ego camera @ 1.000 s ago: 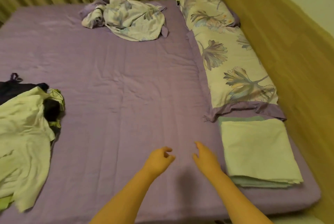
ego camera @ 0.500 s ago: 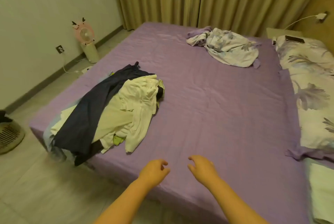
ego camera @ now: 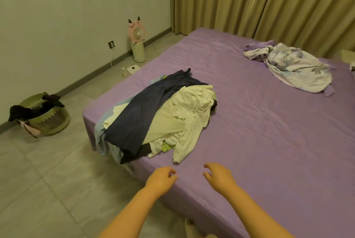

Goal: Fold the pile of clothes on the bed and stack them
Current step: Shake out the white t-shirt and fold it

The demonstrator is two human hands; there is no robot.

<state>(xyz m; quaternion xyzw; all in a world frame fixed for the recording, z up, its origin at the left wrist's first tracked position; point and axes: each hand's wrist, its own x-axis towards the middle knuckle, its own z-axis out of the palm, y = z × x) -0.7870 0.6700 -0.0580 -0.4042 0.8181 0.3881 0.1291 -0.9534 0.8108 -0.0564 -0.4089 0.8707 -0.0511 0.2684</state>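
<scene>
Two empty hands, left hand [ego camera: 160,180] and right hand [ego camera: 220,177], near one clothes pile [ego camera: 159,116].

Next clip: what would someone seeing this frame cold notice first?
The unfolded pile of clothes at the near left corner of the purple bed, a dark navy garment draped over pale ones. Just below it, the left hand and right hand hover empty, fingers loosely curled. A crumpled floral sheet lies far right.

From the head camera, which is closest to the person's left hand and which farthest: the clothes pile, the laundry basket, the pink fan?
1. Clothes pile: on the bed's near corner, just beyond the left hand.
2. Laundry basket: on the floor, far to the left by the wall.
3. Pink fan: on the floor against the far wall.
</scene>
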